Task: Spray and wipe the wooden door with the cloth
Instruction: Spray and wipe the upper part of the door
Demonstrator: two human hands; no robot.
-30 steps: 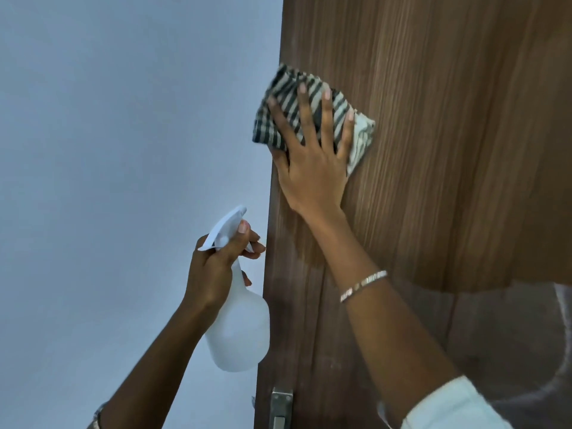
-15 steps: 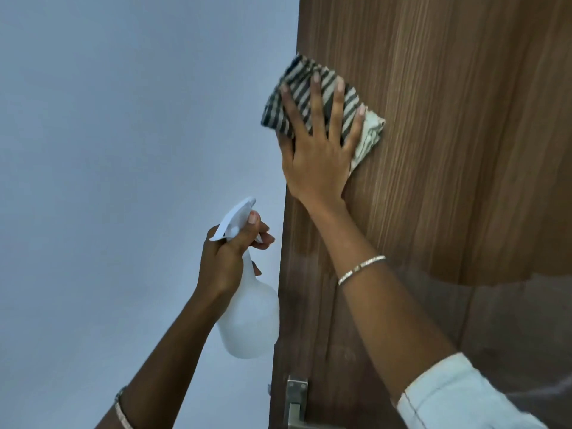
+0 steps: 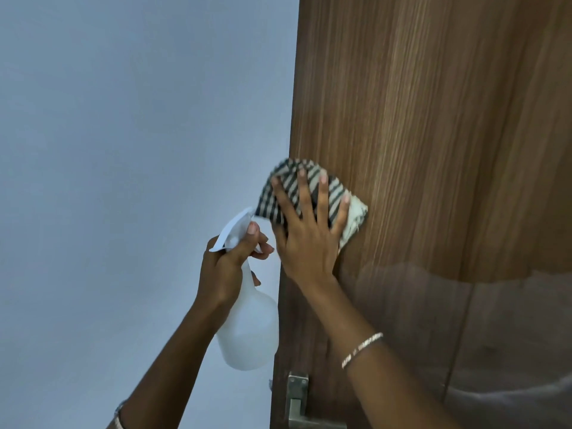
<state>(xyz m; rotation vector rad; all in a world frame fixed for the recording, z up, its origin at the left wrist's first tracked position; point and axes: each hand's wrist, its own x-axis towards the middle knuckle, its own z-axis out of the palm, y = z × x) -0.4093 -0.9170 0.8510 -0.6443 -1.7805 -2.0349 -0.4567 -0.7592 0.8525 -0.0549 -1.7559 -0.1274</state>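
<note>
Striped cloth (image 3: 354, 212) sits flat on the wooden door (image 3: 433, 134) under the spread right hand (image 3: 306, 243); left hand (image 3: 221, 274) grips spray bottle (image 3: 250, 332).

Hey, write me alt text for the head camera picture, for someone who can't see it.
A person's right hand presses a striped cloth against a wooden door near its left edge, fingers spread. The left hand grips a white spray bottle beside that edge, before a pale wall; a metal door handle shows below.
</note>
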